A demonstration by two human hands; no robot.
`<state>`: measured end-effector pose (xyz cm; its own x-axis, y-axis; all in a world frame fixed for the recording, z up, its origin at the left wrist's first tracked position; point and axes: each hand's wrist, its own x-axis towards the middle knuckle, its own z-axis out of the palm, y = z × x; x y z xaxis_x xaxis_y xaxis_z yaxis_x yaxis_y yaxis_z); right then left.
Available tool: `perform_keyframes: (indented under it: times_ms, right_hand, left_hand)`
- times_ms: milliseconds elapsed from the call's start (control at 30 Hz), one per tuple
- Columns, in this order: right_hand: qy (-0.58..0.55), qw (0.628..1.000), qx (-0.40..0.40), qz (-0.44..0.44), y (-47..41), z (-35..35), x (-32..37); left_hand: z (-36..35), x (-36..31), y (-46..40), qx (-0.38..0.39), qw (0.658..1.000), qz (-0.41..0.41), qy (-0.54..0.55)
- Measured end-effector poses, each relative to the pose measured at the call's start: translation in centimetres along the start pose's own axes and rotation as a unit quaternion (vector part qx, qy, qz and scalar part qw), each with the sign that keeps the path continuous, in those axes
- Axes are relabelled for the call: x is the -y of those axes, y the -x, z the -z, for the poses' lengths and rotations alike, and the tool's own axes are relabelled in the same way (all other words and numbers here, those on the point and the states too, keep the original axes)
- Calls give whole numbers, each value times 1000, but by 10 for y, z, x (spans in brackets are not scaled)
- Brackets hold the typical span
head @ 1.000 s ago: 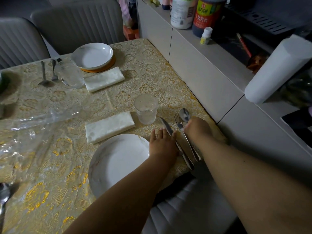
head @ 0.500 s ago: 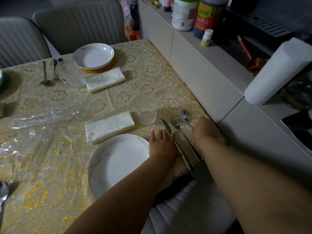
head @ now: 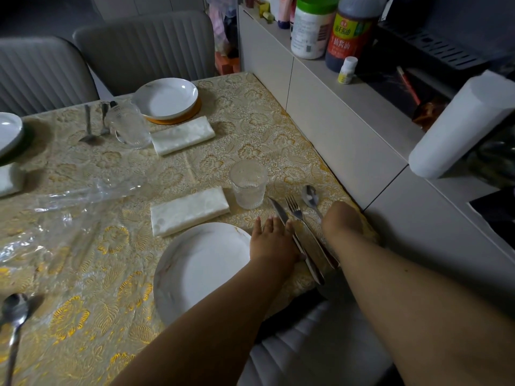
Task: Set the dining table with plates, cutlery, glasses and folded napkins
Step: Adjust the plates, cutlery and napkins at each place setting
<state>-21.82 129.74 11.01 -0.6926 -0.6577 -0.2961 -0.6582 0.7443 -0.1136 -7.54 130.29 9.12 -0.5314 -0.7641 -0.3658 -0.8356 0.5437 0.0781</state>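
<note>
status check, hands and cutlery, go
Left hand flat against knife. Right hand beside spoon, grip hidden. Fork between. Nothing blocking.

Gold-and-cream floral tablecloth [head: 250, 129], white plate [head: 200, 271] faintly marbled, white far plate [head: 165, 98] on an orange mat [head: 192, 112], cream napkins [head: 189, 210] with pale floral print, silver cutlery [head: 295, 215], grey ribbed chairs [head: 145, 48], green-lidded white jar [head: 312, 26]

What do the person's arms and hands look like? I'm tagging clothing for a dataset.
Both forearms are bare to the frame edge: no sleeves, gloves, watch or bracelet show. The left hand has short, pale nails and no visible ring. The right hand shows only its back, so its fingers stay hidden.
</note>
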Motion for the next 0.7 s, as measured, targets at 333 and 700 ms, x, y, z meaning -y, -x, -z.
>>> perform_keyframes:
  times_ms: [333, 700]
  right_hand:
    - [-311, 914, -3, 260, 22, 16, 65]
    - [-238, 920, 35, 310, 27, 15, 103]
  left_hand:
    - [17, 17, 34, -61, 998, -6, 30]
    - [21, 43, 62, -90, 995, 25, 24]
